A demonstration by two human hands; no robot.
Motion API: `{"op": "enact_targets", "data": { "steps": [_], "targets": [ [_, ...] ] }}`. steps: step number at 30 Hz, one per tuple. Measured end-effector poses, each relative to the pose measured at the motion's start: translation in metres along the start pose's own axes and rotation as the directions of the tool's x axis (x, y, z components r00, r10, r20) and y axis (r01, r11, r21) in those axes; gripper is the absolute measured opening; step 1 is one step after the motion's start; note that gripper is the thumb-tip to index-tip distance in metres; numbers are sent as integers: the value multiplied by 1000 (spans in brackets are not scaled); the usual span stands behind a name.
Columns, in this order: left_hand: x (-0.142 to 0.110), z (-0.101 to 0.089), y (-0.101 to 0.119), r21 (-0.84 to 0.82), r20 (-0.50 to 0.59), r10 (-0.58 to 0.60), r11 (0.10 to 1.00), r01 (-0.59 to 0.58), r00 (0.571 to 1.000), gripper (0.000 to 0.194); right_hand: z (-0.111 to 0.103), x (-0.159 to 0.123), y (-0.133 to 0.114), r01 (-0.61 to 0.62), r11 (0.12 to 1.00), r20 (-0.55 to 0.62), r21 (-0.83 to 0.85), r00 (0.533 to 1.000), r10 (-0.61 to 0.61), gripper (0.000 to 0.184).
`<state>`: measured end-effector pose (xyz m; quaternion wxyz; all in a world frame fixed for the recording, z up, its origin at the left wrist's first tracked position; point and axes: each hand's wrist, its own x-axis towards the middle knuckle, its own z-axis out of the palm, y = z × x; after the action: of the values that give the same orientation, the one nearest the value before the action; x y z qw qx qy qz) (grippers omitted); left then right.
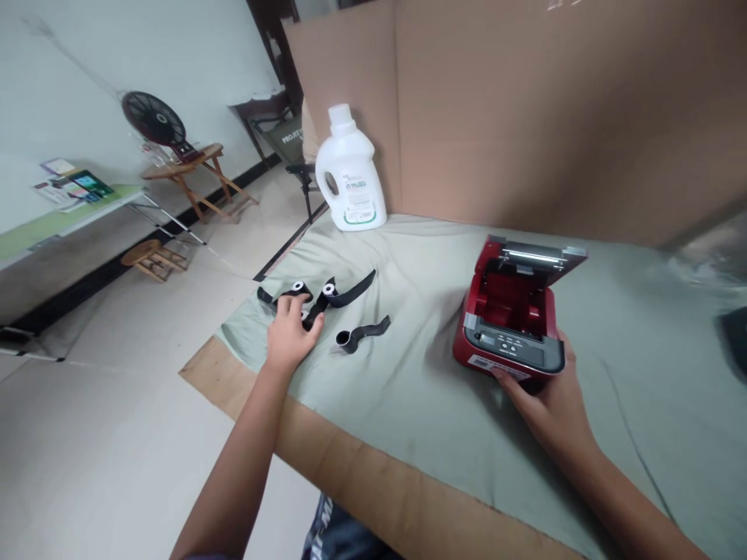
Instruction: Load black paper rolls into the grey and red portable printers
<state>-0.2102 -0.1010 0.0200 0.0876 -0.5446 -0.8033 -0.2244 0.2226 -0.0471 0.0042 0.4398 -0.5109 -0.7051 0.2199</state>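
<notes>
My right hand [548, 400] grips the front right corner of a small red and black receipt printer [507, 346], thumb along its front edge. The printer's lid [534, 260] stands raised, and the red paper bay under it is bare. On the left, my left hand [293, 330] is over a group of small rolls with black strips trailing off them, its thumb and fingers apart. One such roll [329, 290] with a white core lies just beyond the fingers. A separate black roll [345, 341] with a wavy tail lies to the right of that hand. The fingers partly hide the rolls beneath.
A white detergent bottle [353, 183] stands at the back of the cloth-covered table [420, 435], before a cardboard panel [496, 117]. A dark object [734, 342] shows at the right edge. Across the floor are a fan [155, 120] on a wooden stool and a green-topped table [75, 218].
</notes>
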Motion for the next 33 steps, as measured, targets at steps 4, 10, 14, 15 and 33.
{"op": "enact_targets", "data": {
  "steps": [4,10,14,15,33],
  "targets": [
    [22,-15,-20,-82,-182,-83,994,69,980,44,0,1,0,9,1000,-10,12,1000,-9,91],
    [68,-24,-36,119,273,68,987,-104,960,43,1,-2,1,10,999,-9,36,1000,-9,92],
    [75,-20,-26,163,316,8,985,-63,949,38,-1,-4,6,26,998,-13,52,1000,-25,92],
    [74,-19,-25,157,322,-8,987,-45,947,38,-1,-4,7,25,998,-10,56,1000,-24,91],
    [22,-73,163,-956,154,167,274,105,974,58,-72,52,-99,253,967,122,-25,961,-249,24]
  ]
}}
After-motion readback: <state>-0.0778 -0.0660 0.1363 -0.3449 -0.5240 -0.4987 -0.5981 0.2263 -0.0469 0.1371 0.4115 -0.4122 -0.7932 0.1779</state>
